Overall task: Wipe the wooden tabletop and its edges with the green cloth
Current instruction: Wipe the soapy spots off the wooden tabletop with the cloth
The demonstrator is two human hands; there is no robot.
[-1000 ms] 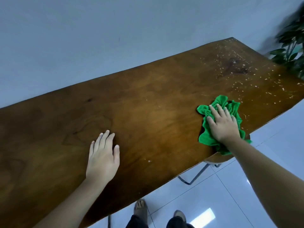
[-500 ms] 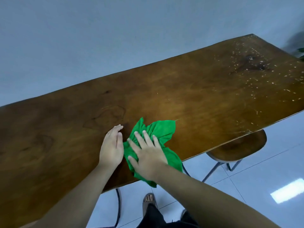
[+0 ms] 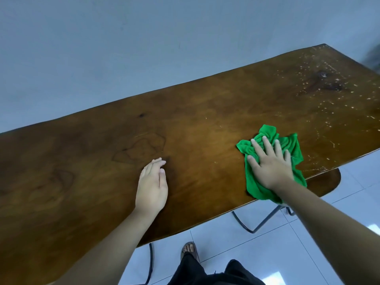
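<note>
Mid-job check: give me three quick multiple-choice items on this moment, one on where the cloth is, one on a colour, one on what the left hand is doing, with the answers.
1. Where does the cloth lie on the table?
A. at the far edge by the wall
B. at the near edge, partly hanging over it
C. on the floor

2. What colour is the cloth?
A. blue
B. white
C. green

3. What is the left hand doing?
A. resting flat on bare wood, holding nothing
B. gripping the cloth
C. lifted off the table

Answers:
1 B, the cloth's lower part drapes past the near edge, above the stool.
2 C, it is bright green under the right hand, which presses it flat with spread fingers.
3 A, the palm lies on the wood, apart from the cloth.
</note>
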